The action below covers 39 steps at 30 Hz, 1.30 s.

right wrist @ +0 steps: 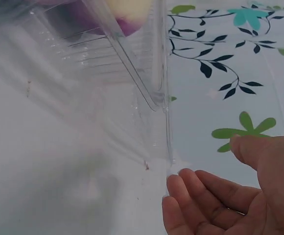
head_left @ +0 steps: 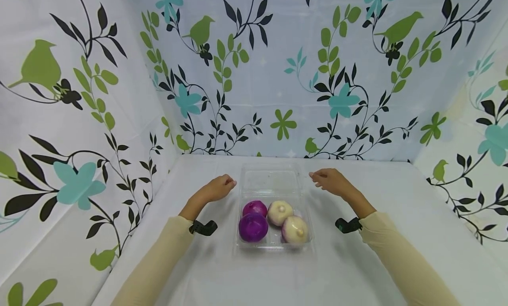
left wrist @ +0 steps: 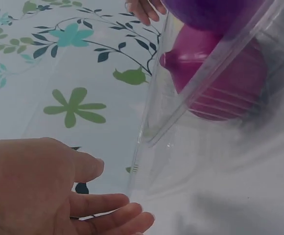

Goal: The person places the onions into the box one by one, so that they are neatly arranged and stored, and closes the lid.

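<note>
A clear plastic clamshell container stands on the white table with its lid folded back, away from me. Its near half holds two purple onion-like bulbs on the left. To their right sit two whitish bulbs tinged purple; their exact kind is unclear. My left hand hovers left of the lid with nothing in it, thumb and fingers apart in the left wrist view. Over on the lid's right side, my right hand is also without anything, its fingers loosely bent in the right wrist view.
The white tabletop spreads around the container. Behind it hangs a patterned cloth with birds, leaves and flowers, and similar cloth stands at both sides. Dark camera mounts stick out from both wrists.
</note>
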Available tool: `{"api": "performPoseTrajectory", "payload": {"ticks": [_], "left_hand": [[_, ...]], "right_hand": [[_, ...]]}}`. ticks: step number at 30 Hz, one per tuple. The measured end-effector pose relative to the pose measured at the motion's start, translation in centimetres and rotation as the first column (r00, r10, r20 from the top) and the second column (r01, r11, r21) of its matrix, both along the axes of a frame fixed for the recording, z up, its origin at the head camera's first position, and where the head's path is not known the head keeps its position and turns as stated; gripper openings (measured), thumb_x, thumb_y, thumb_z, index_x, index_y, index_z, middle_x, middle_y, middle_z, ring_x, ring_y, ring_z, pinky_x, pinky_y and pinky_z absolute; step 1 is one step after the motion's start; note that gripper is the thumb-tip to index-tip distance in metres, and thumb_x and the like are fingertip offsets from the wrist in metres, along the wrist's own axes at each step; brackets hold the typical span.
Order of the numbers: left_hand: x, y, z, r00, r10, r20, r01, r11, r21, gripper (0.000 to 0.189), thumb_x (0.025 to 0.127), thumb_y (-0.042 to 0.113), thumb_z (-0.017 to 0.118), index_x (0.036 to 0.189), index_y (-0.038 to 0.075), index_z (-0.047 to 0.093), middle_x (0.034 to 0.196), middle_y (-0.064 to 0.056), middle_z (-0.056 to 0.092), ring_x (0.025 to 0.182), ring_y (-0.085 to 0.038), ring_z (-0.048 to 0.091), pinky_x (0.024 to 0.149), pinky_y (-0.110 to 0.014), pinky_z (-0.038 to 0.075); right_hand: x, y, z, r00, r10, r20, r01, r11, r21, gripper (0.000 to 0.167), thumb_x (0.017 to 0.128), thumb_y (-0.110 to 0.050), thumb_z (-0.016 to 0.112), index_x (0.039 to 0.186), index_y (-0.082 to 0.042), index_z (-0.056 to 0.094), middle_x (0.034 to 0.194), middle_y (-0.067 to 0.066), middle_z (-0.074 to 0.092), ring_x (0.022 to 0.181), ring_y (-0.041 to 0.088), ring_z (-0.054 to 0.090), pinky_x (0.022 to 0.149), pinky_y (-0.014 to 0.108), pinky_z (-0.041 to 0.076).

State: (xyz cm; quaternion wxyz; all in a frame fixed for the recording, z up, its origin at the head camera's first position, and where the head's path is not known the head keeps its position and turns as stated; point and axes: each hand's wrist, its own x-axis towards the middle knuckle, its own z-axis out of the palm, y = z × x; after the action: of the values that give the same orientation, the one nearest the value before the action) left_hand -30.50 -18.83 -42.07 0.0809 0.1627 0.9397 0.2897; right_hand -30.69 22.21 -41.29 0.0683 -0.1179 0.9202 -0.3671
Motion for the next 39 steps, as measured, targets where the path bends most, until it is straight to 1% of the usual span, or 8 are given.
{"api": "performPoseTrajectory", "payload": {"ticks": [3, 7, 17, 21, 25, 31, 35, 39], "left_hand": [[-1.1, 0.5, -0.1, 1.000, 0.017, 0.013, -0.016, 1.000, -0.026, 0.046, 0.113, 0.028, 0.044, 0.132, -0.011, 0.059, 0.128, -0.027, 0.066, 0.115, -0.037, 0.064, 0.101, -0.053, 0.051], [-2.4, 1.1, -0.5, 0.998, 0.028, 0.061, -0.027, 0.999, -0.024, 0.050, 0.114, 0.031, 0.040, 0.134, -0.011, 0.058, 0.127, -0.026, 0.066, 0.116, -0.036, 0.064, 0.104, -0.053, 0.050], [-4.2, 1.9, -1.1, 0.990, 0.053, 0.133, -0.059, 0.997, 0.046, 0.043, 0.114, 0.028, 0.045, 0.138, -0.006, 0.057, 0.130, -0.023, 0.066, 0.112, -0.032, 0.069, 0.103, -0.048, 0.052], [-4.2, 2.1, -0.8, 0.988, 0.069, 0.137, -0.083, 0.992, 0.099, 0.037, 0.112, 0.024, 0.050, 0.136, -0.004, 0.058, 0.136, -0.023, 0.064, 0.113, -0.033, 0.068, 0.102, -0.048, 0.052], [-4.2, 2.3, -0.1, 0.992, 0.086, 0.093, -0.098, 0.986, 0.137, 0.037, 0.111, 0.024, 0.051, 0.136, -0.003, 0.059, 0.136, -0.025, 0.062, 0.119, -0.036, 0.064, 0.103, -0.050, 0.052], [-3.9, 2.3, 1.5, 0.991, 0.105, 0.087, -0.125, 0.958, 0.259, 0.042, 0.113, 0.027, 0.046, 0.142, -0.002, 0.055, 0.130, -0.025, 0.063, 0.113, -0.035, 0.063, 0.100, -0.050, 0.052], [-3.1, 2.2, 2.8, 0.988, 0.119, 0.093, -0.145, 0.925, 0.350, 0.043, 0.113, 0.030, 0.046, 0.143, -0.001, 0.053, 0.122, -0.023, 0.067, 0.099, -0.030, 0.066, 0.098, -0.053, 0.051], [-1.8, 2.1, 3.9, 0.991, 0.122, 0.056, -0.134, 0.909, 0.395, 0.045, 0.114, 0.033, 0.046, 0.144, 0.000, 0.052, 0.118, -0.020, 0.070, 0.094, -0.027, 0.068, 0.095, -0.049, 0.052]], "right_hand": [[-1.2, -0.7, -0.7, 0.993, -0.048, 0.112, 0.056, 0.996, -0.069, 0.059, 0.113, -0.041, 0.047, 0.146, 0.007, 0.055, 0.144, 0.029, 0.059, 0.130, 0.040, 0.062, 0.108, 0.049, 0.052], [-2.1, -1.8, -1.6, 0.980, -0.080, 0.181, 0.096, 0.992, -0.078, 0.057, 0.114, -0.036, 0.045, 0.147, 0.010, 0.052, 0.145, 0.030, 0.057, 0.132, 0.042, 0.060, 0.110, 0.050, 0.050], [-2.6, -3.0, -2.4, 0.979, -0.092, 0.180, 0.110, 0.990, -0.089, 0.045, 0.114, -0.019, 0.046, 0.145, 0.012, 0.052, 0.141, 0.030, 0.061, 0.130, 0.041, 0.061, 0.108, 0.048, 0.052], [-2.4, -2.9, -1.6, 0.981, -0.093, 0.169, 0.115, 0.985, -0.125, 0.045, 0.114, -0.019, 0.046, 0.146, 0.012, 0.051, 0.143, 0.031, 0.058, 0.132, 0.043, 0.059, 0.110, 0.050, 0.050], [-2.1, -2.6, -0.6, 0.985, -0.096, 0.144, 0.115, 0.984, -0.135, 0.048, 0.114, -0.023, 0.045, 0.148, 0.011, 0.049, 0.147, 0.032, 0.054, 0.134, 0.045, 0.057, 0.111, 0.050, 0.049], [-1.6, -2.3, 1.1, 0.976, -0.139, 0.166, 0.168, 0.969, -0.179, 0.060, 0.114, -0.040, 0.042, 0.150, 0.007, 0.049, 0.145, 0.030, 0.055, 0.132, 0.042, 0.058, 0.111, 0.047, 0.049], [-0.7, -2.3, 2.3, 0.967, -0.143, 0.210, 0.196, 0.947, -0.254, 0.071, 0.114, -0.054, 0.032, 0.151, 0.004, 0.050, 0.143, 0.027, 0.057, 0.126, 0.037, 0.060, 0.108, 0.044, 0.050], [0.9, -1.9, 3.7, 0.971, -0.107, 0.214, 0.169, 0.942, -0.292, 0.082, 0.112, -0.062, 0.022, 0.150, 0.004, 0.051, 0.133, 0.023, 0.061, 0.113, 0.030, 0.062, 0.094, 0.033, 0.053]]}}
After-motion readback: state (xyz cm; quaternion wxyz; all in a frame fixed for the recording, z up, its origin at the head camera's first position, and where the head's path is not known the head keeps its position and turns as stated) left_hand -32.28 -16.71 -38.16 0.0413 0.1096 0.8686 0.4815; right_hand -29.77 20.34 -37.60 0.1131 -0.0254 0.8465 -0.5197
